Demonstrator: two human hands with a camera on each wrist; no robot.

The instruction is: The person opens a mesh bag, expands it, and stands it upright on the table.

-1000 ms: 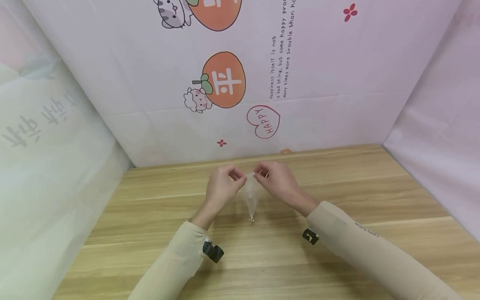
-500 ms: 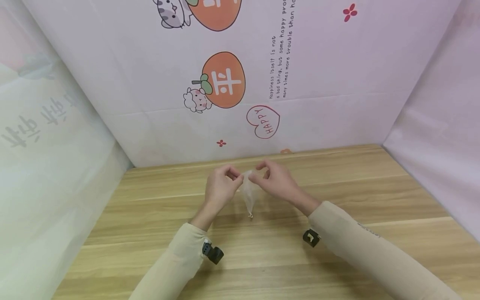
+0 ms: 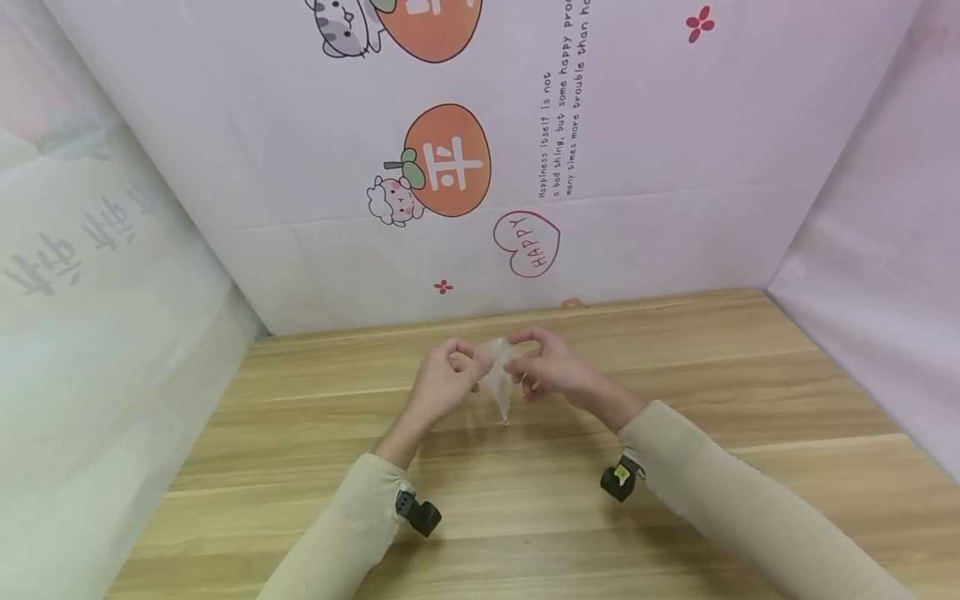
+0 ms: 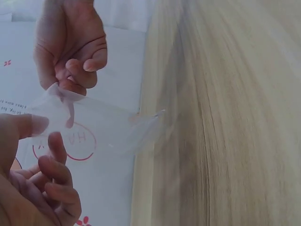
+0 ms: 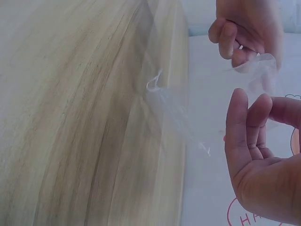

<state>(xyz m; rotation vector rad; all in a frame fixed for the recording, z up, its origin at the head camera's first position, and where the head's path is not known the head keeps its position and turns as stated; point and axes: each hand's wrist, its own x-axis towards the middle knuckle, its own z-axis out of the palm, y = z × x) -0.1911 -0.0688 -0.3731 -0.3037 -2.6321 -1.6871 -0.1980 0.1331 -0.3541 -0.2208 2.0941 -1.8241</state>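
Observation:
A small translucent bag [image 3: 497,385] hangs a little above the table, its wide end up and its lower end tapering to a bunched, string-like tip. In the head view, my left hand [image 3: 444,379] pinches its upper left side between thumb and forefinger. My right hand [image 3: 557,371] is at the upper right edge, with thumb and forefinger bent around it. Through the film in the left wrist view, a finger of the right hand [image 4: 73,52] shows; whether it is inside or behind cannot be told. The right wrist view shows the bag [image 5: 176,110] stretched slack between both hands.
A wood-grain table [image 3: 525,517] lies beneath the hands. White printed cloth [image 3: 637,167] stands behind it, with more cloth at both sides. Each beige sleeve [image 3: 360,517] carries a black camera [image 3: 418,512] near the cuff.
The right thumb and forefinger have moved from a close pinch to a wider spread at the bag's edge. The bag's upper end has widened, and its lower tip has risen slightly.

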